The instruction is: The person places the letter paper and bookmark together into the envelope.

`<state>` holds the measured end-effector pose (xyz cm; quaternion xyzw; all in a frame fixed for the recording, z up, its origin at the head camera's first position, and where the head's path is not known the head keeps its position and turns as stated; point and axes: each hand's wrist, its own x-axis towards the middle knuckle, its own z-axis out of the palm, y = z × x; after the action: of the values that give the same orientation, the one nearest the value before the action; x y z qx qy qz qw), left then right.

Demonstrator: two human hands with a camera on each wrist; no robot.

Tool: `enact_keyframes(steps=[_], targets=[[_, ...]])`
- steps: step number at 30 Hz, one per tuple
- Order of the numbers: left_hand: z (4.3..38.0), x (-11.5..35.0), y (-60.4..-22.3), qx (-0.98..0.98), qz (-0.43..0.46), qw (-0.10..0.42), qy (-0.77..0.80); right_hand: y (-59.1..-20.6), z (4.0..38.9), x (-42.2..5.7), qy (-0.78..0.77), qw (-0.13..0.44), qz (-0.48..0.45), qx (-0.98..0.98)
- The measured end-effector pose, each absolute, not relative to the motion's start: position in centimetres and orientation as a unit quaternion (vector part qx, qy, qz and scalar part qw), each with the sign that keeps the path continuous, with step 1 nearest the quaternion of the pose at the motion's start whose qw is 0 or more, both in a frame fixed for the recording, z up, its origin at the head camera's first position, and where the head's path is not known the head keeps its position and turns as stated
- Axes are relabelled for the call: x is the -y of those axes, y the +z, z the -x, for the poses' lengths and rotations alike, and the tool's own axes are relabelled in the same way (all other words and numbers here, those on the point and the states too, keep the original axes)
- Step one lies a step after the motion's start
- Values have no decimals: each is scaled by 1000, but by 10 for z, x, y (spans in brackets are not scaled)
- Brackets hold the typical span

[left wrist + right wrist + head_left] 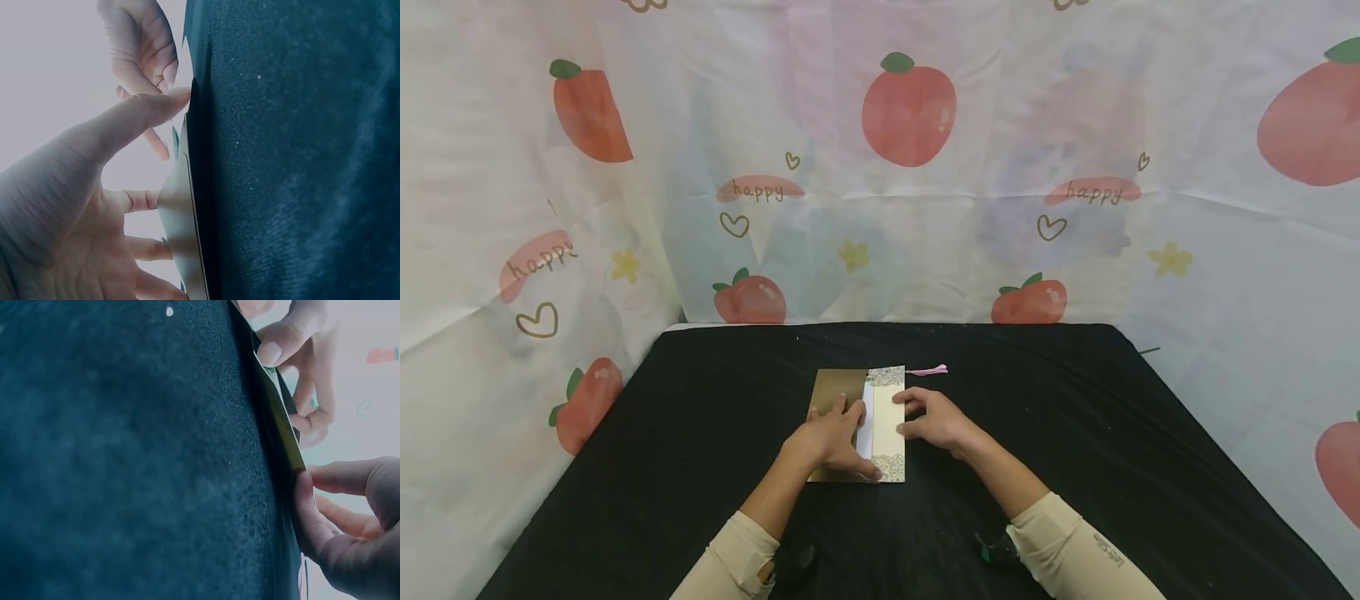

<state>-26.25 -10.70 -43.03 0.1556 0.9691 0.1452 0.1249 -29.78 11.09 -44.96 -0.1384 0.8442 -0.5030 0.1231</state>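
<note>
A folded card (889, 421) lies on the black cloth, its cream flap on the right patterned with lace at top and bottom. To the left shows a gold-brown panel (838, 385), with a strip of white paper (865, 429) between the two. My left hand (833, 442) rests across the card with fingers spread, its thumb pressing near the lower lace band. At the right edge, my right hand (938, 422) pinches the card between thumb and fingers, seen closer in the right wrist view. A pink tassel (929, 370) sticks out at the top right.
A black cloth (700, 433) covers the table. Behind it and at the sides hangs a pale curtain (820, 108) printed with red fruit. Small dark objects (996, 550) sit by the right sleeve, too unclear to identify.
</note>
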Motion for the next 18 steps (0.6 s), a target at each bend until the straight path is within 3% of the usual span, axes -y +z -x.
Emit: enact_keyframes(steps=[18], targets=[[261, 106, -425, -969, -150, 135, 142, -449, 297, -114, -531, 147, 139, -823]])
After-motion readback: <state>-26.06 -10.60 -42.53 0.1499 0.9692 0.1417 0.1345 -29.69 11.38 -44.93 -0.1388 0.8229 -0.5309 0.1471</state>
